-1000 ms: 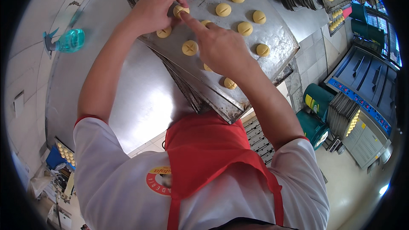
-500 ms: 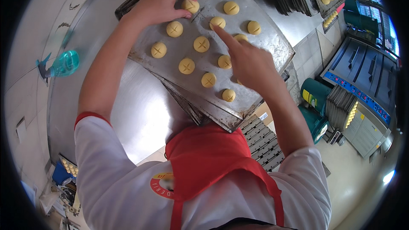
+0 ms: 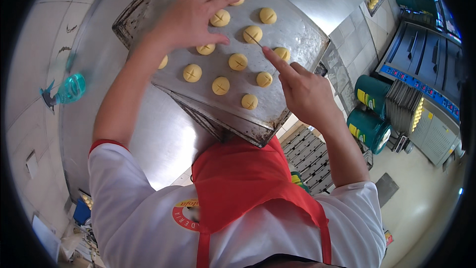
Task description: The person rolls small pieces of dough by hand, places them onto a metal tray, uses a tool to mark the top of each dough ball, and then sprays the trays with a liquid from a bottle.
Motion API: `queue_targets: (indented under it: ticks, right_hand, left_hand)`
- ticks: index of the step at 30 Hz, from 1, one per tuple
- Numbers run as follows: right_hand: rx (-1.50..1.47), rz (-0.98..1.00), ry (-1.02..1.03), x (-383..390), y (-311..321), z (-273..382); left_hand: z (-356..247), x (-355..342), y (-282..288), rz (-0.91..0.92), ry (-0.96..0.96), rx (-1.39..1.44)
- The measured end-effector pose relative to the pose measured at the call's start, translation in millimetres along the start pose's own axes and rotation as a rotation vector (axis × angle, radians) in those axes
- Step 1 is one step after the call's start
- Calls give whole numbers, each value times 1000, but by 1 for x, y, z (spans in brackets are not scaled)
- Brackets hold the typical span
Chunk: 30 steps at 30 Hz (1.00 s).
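Note:
Round yellow dough balls (image 3: 238, 61) sit spaced apart on a worn metal baking tray (image 3: 302, 34). Several carry a cross-shaped cut; a few show a single slit. My right hand (image 3: 305, 89) is closed round a thin blade (image 3: 256, 42), its index finger stretched along it. The blade's tip rests at a dough ball (image 3: 252, 33) near the tray's middle; the handle is hidden in my palm. With fingers spread, my left hand (image 3: 196, 20) hovers over the tray's left part, next to another dough ball (image 3: 220, 18), and holds nothing.
More trays (image 3: 183, 109) lie beneath this one on a steel table (image 3: 153, 134). A teal spray bottle (image 3: 72, 88) is at the left. To the right are green buckets (image 3: 368, 129), a rack of stacked trays (image 3: 402, 106) and a deck oven (image 3: 421, 64).
The tray and its dough balls appear shifted left and turned slightly in view. My left hand has lifted and spread its fingers; my right hand has drawn back, exposing the blade.

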State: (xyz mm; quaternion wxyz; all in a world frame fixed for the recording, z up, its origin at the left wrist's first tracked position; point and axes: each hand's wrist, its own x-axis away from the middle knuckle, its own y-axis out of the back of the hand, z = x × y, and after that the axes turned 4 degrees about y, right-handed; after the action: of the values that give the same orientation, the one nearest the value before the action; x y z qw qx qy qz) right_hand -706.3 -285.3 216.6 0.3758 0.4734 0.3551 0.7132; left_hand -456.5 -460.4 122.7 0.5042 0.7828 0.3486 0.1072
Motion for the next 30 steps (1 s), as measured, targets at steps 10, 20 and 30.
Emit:
queue_targets:
  ticks: [10, 20, 30]
  right_hand:
    - [30, 115, -71, 54, -10, -45]
    - [-18, 64, -3, 89, -25, -101]
    - [-65, -284, 201, -20, -12, -102]
  left_hand:
    - [-45, -22, -47, 80, -24, -33]
    - [-116, -36, -82, 212, -9, -60]
    - [-93, -81, -50, 36, 97, -56]
